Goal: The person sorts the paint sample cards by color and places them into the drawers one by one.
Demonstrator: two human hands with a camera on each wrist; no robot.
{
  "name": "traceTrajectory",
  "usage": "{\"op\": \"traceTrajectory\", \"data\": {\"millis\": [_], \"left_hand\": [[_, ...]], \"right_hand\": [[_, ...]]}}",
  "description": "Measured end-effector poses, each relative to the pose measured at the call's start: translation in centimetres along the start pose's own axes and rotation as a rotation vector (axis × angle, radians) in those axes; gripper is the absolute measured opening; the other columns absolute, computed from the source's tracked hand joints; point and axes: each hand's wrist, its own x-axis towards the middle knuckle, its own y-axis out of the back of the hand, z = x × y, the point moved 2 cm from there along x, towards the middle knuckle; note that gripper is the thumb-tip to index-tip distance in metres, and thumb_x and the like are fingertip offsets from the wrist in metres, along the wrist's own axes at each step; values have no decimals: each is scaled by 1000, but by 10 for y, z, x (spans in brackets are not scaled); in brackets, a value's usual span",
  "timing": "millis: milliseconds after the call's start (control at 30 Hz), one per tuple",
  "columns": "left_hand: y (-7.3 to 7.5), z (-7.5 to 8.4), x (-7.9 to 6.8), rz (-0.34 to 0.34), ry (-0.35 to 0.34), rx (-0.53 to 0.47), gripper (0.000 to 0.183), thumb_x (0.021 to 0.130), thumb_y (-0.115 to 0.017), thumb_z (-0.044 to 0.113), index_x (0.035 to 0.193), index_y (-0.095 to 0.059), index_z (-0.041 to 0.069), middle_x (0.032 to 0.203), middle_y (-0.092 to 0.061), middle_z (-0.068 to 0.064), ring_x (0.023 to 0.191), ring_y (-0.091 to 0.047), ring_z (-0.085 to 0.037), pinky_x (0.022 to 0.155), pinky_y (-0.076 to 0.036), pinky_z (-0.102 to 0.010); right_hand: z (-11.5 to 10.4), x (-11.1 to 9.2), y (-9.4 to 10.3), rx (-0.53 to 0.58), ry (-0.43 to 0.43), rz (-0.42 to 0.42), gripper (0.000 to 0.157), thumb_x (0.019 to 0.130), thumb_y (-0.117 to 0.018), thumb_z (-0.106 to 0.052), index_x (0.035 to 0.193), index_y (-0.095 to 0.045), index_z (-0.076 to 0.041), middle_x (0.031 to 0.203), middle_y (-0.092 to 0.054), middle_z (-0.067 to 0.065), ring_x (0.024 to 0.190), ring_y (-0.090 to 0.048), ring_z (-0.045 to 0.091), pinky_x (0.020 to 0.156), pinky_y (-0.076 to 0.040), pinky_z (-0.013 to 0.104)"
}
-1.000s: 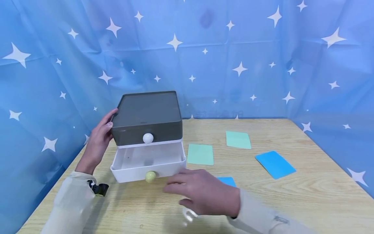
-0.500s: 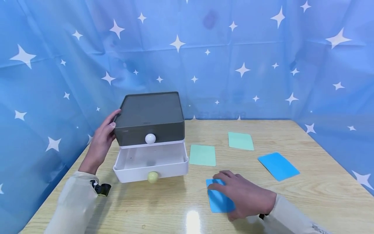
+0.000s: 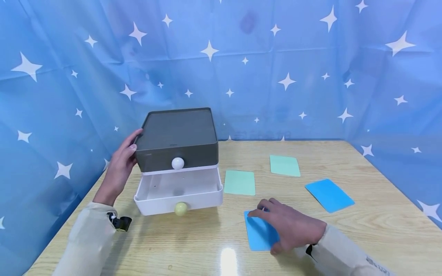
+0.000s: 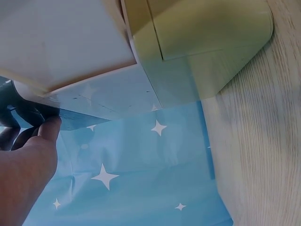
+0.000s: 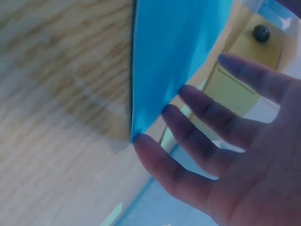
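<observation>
A small two-drawer box (image 3: 179, 130) with a dark grey top stands at the left in the head view. Its upper drawer, with a white knob (image 3: 177, 163), is closed. The white lower drawer (image 3: 203, 198), with a pale green knob (image 3: 180, 209), is pulled out. My left hand (image 3: 119, 168) rests against the box's left side, fingers along the dark upper part. Over a blue card (image 3: 257, 235) on the table, my right hand (image 3: 293, 226) spreads its fingers. In the right wrist view, several fingertips (image 5: 146, 146) are right at the card's edge.
Two light green cards (image 3: 239, 183) (image 3: 284, 165) lie right of the box. Another blue card (image 3: 329, 195) lies farther right on the wooden table (image 3: 373, 230). Behind hangs a blue curtain (image 3: 248, 76) with white stars.
My right hand has moved right, from beside the lower drawer to the near blue card, and its fingers have since shifted slightly there. My left hand stays at the box.
</observation>
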Motion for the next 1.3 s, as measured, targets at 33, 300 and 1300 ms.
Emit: {"op": "traceTrajectory", "data": {"millis": [33,300,1300], "left_hand": [[0,0,0,1,-2,-3,54,109,-30,41,161,-25,26,169,-15,-12,150,-24,-35,96,-37,-3],[0,1,1,-4,6,-1,54,109,-30,41,161,-25,27,169,-14,-12,150,-24,-36,95,-38,-3],[0,-1,0,-4,0,-32,54,109,-32,41,160,-27,25,169,-14,-13,149,-26,-30,97,-37,-4]], "right_hand": [[1,1,0,-2,1,5,90,62,-94,-39,140,-51,-26,125,-53,-2,108,-48,16,82,-53,36],[3,5,0,1,16,3,89,60,-95,-40,139,-53,-36,124,-52,-3,109,-46,17,77,-52,35],[1,-3,0,50,5,-9,74,69,-90,-38,131,-51,-49,140,-49,3,120,-49,27,79,-52,43]]}}
